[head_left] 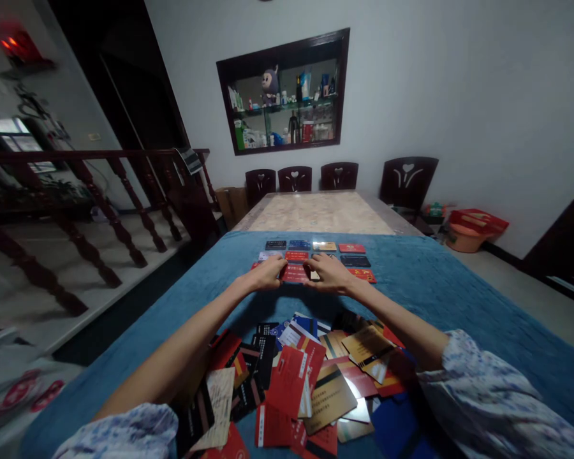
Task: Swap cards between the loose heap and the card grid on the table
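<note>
A red card [295, 273] lies on the blue cloth in the nearest of several card rows. My left hand [266, 274] pinches its left edge, with the fingers curled. At its right edge my right hand [329, 274] is curled in the same way, covering part of a pale card. Behind are a black card [275, 245], a blue card [299, 245], a gold card [324, 246] and another red card [351, 248]. A dark card [355, 261] and a red-and-yellow card [362, 275] lie to the right. My hands partly hide other cards.
A loose overlapping heap of cards [287, 382] lies between my forearms. The blue cloth [172, 306] covers the near part of the table [325, 211]. Dark chairs [294, 180] stand beyond it. A wooden railing [124, 210] is at left, and an orange basin [463, 239] at right.
</note>
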The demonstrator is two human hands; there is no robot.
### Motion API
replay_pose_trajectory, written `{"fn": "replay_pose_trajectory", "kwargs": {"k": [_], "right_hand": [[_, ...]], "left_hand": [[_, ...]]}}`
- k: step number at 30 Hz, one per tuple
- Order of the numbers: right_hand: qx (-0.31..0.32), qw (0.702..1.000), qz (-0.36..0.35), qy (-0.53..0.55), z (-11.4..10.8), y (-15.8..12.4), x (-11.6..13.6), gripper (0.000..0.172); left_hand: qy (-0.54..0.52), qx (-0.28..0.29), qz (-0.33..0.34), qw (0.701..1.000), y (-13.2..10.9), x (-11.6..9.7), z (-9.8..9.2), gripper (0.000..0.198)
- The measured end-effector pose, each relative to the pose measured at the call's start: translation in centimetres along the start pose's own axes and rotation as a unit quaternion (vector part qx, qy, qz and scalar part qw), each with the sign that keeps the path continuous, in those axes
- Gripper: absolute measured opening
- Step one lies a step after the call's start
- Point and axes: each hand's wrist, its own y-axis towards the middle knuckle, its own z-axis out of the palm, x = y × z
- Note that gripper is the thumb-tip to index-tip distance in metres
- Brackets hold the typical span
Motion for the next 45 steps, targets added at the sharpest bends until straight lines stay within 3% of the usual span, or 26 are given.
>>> {"fn": "replay_pose_trajectory", "kwargs": {"k": [10, 24, 34, 45], "right_hand": [[0.039, 0.999, 0.009, -0.006, 0.0, 4.4, 2.7, 0.036], [0.079, 0.997, 0.019, 0.005, 1.3, 9.5, 4.7, 0.040], [0.168, 0.985, 0.038, 0.001, 1.4, 11.3, 4.8, 0.042], [0.218, 0.975, 0.044, -0.006, 1.3, 12.5, 5.2, 0.043]], "left_hand": [[0.022, -0.004, -0.039, 0.999, -0.6, 4.3, -1.5, 0.033], [0.075, 0.028, -0.073, 0.994, -0.7, 8.9, -1.7, 0.038], [0.112, 0.123, -0.123, 0.978, 0.1, 10.1, -1.2, 0.041], [0.081, 0.140, -0.135, 0.978, 0.1, 10.4, -1.3, 0.044]]}}
